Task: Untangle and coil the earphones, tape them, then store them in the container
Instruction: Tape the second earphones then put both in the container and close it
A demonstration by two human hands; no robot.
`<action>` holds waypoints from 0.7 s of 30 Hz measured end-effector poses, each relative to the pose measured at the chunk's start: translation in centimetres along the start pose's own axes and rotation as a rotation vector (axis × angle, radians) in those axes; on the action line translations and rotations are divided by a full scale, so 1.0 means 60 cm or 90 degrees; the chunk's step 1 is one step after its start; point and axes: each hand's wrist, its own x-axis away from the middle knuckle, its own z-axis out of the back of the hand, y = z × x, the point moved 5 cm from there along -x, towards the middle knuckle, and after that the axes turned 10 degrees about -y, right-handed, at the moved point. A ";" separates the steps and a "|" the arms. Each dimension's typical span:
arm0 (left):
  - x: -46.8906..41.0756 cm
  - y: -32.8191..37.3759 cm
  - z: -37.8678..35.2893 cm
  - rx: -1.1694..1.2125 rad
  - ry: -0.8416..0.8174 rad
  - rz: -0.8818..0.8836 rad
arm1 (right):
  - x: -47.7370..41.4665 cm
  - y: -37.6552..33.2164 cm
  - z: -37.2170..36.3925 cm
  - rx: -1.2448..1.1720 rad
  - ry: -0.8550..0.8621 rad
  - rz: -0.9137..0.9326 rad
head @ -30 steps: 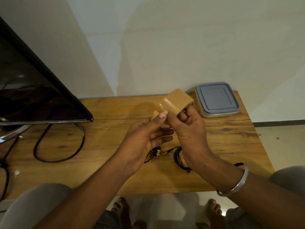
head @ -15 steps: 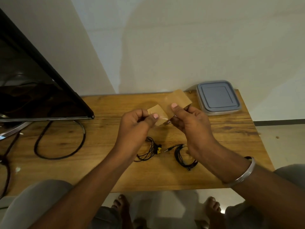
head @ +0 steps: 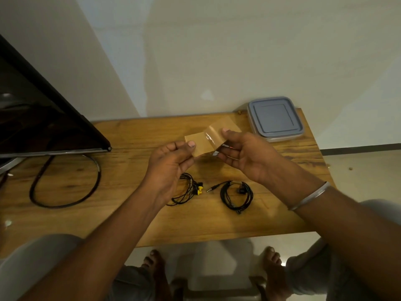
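Strip of brown adhesive tape [head: 207, 139], stretched in the air between both hands. The left hand [head: 171, 164] pinches the free end between thumb and forefinger. The right hand [head: 249, 155] clamps the other end under its thumb, with its fingers curled beneath; what they enclose is mostly hidden, presumably the roll.

The step in hand appears to be drawing off a length of tape for binding. It is best done with the strip held taut and flat, sticky face kept away from the fingers, so that it does not fold onto itself. A short piece should suffice, torn cleanly before it is brought down.

On the wooden counter [head: 282, 213], below the hands and nearer the person, lie two bundles, apart from each other. Under the left hand are loosely gathered black earphones with yellow earbuds [head: 188, 190]. Under the right wrist is a neatly coiled set of black earphones [head: 236, 195] with its plug pointing left. Neither shows tape yet.

Beyond the right hand, at the counter's far corner, stands a square clear plastic container with a grey lid [head: 275, 118]. The lid is on and the contents cannot be made out. It will need opening before storage.

Left of the left hand are a black flat screen [head: 43, 118] and a black cable loop [head: 65, 185].
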 end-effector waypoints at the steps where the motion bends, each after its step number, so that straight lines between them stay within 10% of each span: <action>1: -0.001 0.000 0.002 -0.003 0.003 -0.003 | -0.001 -0.002 0.000 -0.009 -0.006 -0.010; 16: -0.007 0.028 0.008 0.055 -0.060 -0.001 | -0.025 -0.018 0.013 -0.090 -0.069 -0.049; 21: -0.014 0.038 0.029 0.026 -0.013 -0.022 | -0.029 -0.071 0.065 0.404 0.094 0.137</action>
